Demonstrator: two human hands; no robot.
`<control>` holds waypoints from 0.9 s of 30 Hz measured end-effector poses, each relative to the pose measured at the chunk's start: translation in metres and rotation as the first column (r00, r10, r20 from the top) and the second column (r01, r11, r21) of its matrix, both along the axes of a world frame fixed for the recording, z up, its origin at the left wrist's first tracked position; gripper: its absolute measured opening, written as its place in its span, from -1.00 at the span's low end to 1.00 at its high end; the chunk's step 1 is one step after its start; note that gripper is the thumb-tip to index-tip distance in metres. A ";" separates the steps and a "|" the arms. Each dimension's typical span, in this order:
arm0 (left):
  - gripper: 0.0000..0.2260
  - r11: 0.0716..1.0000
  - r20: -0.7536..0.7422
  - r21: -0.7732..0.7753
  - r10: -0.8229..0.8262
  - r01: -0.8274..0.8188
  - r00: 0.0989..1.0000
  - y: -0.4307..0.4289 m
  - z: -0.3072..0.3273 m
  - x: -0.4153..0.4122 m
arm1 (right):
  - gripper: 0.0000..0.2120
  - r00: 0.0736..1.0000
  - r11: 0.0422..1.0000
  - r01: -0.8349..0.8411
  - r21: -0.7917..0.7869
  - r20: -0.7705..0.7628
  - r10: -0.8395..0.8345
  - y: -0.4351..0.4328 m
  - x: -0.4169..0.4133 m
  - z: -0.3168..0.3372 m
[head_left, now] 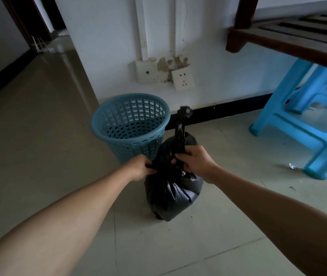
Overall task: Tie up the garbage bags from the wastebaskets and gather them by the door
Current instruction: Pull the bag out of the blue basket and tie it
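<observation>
A full black garbage bag (173,193) stands on the tiled floor in front of me. My left hand (139,167) pinches a twisted strand of the bag at its gathered top, on the left side. My right hand (195,161) is closed around the other strand, which sticks straight up to a crumpled end (185,112). Just behind the bag stands a blue perforated plastic wastebasket (130,126), upright and with no liner in it.
Stacked blue plastic stools (306,124) stand at the right under a dark wooden slatted frame (290,40). A white wall with sockets (182,79) is behind the basket. A doorway (37,22) opens at the far left along a bare floor.
</observation>
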State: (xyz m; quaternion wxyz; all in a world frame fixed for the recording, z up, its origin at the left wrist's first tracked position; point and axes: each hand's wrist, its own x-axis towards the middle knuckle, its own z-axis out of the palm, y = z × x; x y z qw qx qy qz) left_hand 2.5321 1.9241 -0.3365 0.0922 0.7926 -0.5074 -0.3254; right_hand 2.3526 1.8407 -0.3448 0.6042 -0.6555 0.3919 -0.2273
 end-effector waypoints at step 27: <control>-0.77 0.940 -0.537 -0.147 0.186 -0.308 0.823 -0.009 0.049 0.007 | -0.59 0.650 0.771 -0.492 -0.404 -0.760 0.016 0.046 -0.010 -0.029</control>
